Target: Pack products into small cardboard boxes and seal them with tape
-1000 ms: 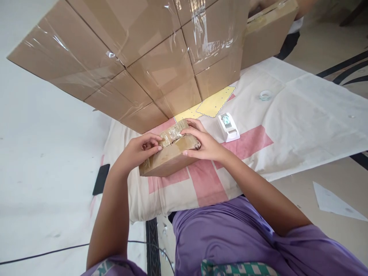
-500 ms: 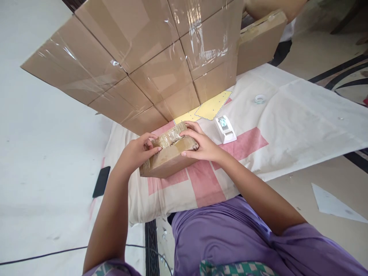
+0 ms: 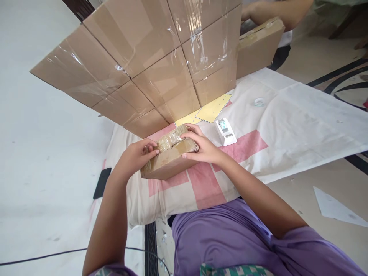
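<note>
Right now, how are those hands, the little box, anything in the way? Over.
Left hand touching small cardboard box, left part. Right hand gripping its right end. Top visibly taped. Larger box stack just behind, possibly limiting forward room.

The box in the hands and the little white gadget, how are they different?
The cardboard box is brown; the gadget is mostly white. The box is bigger than the gadget. The left hand and right hand are on the box; neither touches the gadget. Both are on the pink-and-cream cloth.
</note>
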`<action>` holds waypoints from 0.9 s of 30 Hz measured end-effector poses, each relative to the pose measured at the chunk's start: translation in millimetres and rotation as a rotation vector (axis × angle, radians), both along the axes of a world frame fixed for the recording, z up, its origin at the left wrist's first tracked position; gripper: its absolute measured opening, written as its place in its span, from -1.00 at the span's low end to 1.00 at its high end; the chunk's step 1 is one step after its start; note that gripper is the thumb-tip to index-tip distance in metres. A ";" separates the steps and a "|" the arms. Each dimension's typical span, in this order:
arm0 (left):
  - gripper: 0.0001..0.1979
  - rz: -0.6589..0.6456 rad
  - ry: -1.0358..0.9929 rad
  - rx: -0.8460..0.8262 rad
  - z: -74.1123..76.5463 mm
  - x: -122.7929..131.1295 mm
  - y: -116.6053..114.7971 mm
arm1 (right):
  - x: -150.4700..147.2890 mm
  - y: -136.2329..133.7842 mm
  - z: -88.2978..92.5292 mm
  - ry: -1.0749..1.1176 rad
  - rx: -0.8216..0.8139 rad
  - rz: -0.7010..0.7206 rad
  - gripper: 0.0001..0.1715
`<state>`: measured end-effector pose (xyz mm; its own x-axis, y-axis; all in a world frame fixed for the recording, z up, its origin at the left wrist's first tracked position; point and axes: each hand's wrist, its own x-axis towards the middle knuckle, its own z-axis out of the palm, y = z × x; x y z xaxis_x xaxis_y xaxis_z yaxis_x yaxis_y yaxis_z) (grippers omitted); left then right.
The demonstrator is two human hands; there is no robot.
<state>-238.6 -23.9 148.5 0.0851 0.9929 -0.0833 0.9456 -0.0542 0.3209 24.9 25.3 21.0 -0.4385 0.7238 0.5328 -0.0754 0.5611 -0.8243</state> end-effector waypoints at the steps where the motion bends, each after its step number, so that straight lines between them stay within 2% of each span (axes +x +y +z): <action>1: -0.74 -0.012 0.002 0.001 1.6 0.0 -1.3 | 0.0 0.0 0.0 0.000 -0.001 0.003 -0.34; 9: -0.82 -0.100 0.055 -0.010 10.4 5.0 -8.8 | 0.3 0.2 1.3 -0.012 -0.006 0.005 -0.33; 19: -0.78 -0.130 0.107 -0.015 4.5 14.6 -5.7 | -0.5 1.0 1.0 -0.014 -0.016 0.001 -0.31; 23: -0.80 -0.099 0.132 0.036 -0.9 13.8 -8.8 | -0.6 1.3 1.1 -0.022 -0.026 0.001 -0.30; 27: -0.82 -0.105 0.073 0.089 -8.5 9.1 -14.4 | -0.6 0.7 0.9 -0.019 -0.034 0.008 -0.28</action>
